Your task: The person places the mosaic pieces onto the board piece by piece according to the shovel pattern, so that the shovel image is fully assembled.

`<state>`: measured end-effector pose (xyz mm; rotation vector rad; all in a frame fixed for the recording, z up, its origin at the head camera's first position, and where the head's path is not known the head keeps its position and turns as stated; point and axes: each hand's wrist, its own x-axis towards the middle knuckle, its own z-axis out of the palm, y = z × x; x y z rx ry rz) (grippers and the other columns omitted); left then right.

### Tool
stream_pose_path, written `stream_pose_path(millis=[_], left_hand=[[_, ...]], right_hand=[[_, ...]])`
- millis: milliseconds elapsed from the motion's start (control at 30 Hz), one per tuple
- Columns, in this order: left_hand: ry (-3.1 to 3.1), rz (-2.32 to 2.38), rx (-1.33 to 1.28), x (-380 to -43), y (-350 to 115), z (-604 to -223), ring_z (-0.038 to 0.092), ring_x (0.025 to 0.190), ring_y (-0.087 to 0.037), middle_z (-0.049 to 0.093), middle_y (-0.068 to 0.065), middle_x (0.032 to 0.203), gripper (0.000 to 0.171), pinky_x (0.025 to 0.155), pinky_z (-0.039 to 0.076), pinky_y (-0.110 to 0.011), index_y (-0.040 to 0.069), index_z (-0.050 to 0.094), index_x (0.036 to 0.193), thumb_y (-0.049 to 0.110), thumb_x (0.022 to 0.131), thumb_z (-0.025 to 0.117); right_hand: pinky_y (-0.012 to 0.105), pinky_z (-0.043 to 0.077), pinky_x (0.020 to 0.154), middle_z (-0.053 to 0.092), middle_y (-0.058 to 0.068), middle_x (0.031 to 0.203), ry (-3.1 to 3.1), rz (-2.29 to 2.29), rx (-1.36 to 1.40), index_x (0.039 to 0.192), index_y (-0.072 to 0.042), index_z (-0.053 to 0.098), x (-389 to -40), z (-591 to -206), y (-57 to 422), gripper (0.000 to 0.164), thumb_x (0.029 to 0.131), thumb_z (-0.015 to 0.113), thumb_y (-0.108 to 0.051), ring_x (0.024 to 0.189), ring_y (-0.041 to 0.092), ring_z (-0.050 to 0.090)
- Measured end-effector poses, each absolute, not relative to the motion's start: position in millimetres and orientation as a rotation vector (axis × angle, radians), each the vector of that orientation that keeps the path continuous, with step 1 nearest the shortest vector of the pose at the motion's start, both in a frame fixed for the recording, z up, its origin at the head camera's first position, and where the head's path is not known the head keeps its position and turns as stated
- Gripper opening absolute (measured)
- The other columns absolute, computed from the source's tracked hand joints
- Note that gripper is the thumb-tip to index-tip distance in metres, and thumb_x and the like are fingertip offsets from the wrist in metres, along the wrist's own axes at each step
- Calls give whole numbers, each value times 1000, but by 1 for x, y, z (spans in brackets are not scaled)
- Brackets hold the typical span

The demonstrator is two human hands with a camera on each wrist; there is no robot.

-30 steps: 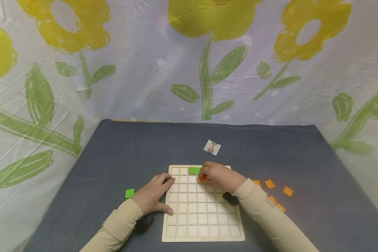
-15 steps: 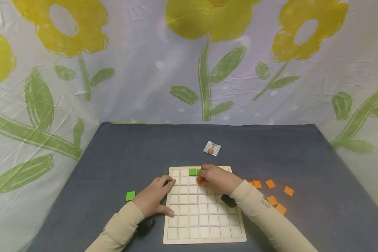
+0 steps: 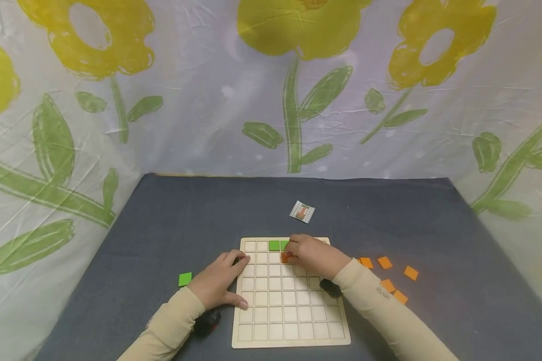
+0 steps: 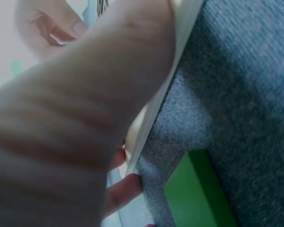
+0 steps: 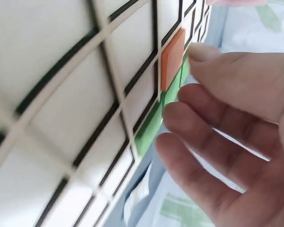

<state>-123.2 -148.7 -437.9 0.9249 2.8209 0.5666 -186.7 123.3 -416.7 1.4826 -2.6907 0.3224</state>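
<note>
Seeming light, stiff, rather slick and best held by opposite edges, the orange tile (image 5: 173, 59) sits at a second-row cell of the grid board (image 3: 275, 314), the right grip (image 3: 313, 255) loosely parted just beside it, the left grip (image 3: 218, 281) spread along the board's edge.

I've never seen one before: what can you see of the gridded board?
The board is a thin, pale, wooden-looking rectangle with raised lines forming square cells. It lies flat on a dark cloth. Green tiles sit in its far row, an orange tile in the next row. The left hand touches its left edge; the right hand hides part of its far side.
</note>
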Motion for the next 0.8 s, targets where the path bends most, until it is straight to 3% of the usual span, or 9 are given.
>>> stream_pose_path(millis=[267, 533, 800], left_hand=[[2856, 537, 939, -121, -149, -438, 49, 120, -33, 46, -15, 132, 98, 92, 48, -44, -3, 48, 137, 58, 64, 76], [2850, 526, 925, -122, -148, -439, 49, 120, -33, 45, -14, 133, 99, 93, 48, -44, -2, 48, 138, 58, 64, 75], [2856, 525, 939, -124, -147, -438, 48, 120, -32, 46, -14, 132, 98, 93, 48, -43, -3, 48, 137, 57, 65, 76]], right_hand=[[24, 52, 74, 59, 1, 91, -2705, 332, 1382, 96, -7, 69, -182, -413, 158, 14, 83, 73, -5, 84, 15, 60], [21, 49, 64, 55, -1, 89, -2765, 345, 1242, 97, -8, 67, -173, -408, 204, 16, 83, 74, -6, 76, 10, 55], [22, 52, 68, 58, -2, 92, -2824, 372, 1126, 98, -8, 67, -166, -408, 250, 20, 80, 76, -5, 78, 9, 59]])
